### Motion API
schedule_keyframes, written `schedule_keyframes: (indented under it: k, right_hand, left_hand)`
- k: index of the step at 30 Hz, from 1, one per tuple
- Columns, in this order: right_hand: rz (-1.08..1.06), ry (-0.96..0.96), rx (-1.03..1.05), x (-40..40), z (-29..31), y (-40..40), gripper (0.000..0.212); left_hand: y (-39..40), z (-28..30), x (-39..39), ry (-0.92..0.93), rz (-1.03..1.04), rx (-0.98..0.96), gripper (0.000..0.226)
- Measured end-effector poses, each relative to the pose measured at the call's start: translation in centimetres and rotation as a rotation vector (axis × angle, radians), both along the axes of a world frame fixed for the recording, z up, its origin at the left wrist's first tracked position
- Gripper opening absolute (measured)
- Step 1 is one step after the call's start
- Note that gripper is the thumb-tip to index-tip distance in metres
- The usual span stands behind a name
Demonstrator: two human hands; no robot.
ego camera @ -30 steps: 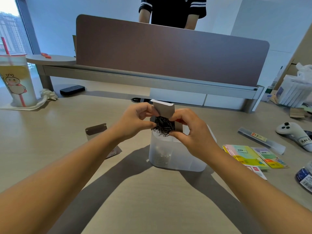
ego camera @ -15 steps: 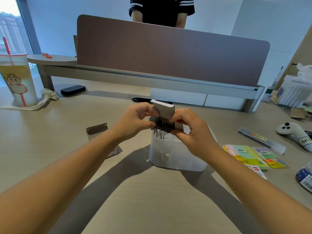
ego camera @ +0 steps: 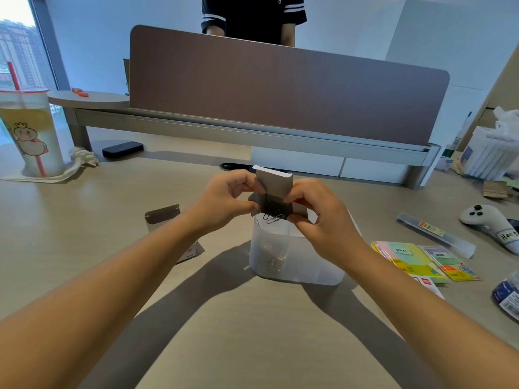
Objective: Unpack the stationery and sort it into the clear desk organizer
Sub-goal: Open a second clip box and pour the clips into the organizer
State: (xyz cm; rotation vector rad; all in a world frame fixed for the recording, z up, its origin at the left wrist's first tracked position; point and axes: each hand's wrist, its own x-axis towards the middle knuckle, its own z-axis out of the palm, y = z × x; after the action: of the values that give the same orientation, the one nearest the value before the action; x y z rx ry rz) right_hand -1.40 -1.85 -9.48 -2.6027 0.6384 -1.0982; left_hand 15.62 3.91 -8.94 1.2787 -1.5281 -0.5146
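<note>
While both hands (ego camera: 224, 200) pinch it, paperclip box (ego camera: 274, 183) mouth-down over organizer (ego camera: 295, 265).

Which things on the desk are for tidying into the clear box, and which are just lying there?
For the job: small paper clip box held by both hands, paper clips, clear organizer, sticky note packs, long clear tube.

Just lying about: drink cup, white controller, black eraser.

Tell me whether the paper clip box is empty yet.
Not empty. The small box, held mouth down by both hands over the clear organizer, has paper clips hanging at its mouth; a pile lies in the compartment below.
</note>
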Motion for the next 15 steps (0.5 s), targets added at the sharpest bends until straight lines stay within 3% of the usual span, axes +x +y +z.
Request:
schedule_keyframes:
  k: [15]
  right_hand:
    - [-0.013, -0.035, -0.173, 0.03, -0.13, -0.21, 0.021]
  left_hand:
    - [0.31, -0.23, -0.17, -0.165, 0.093, -0.091, 0.019]
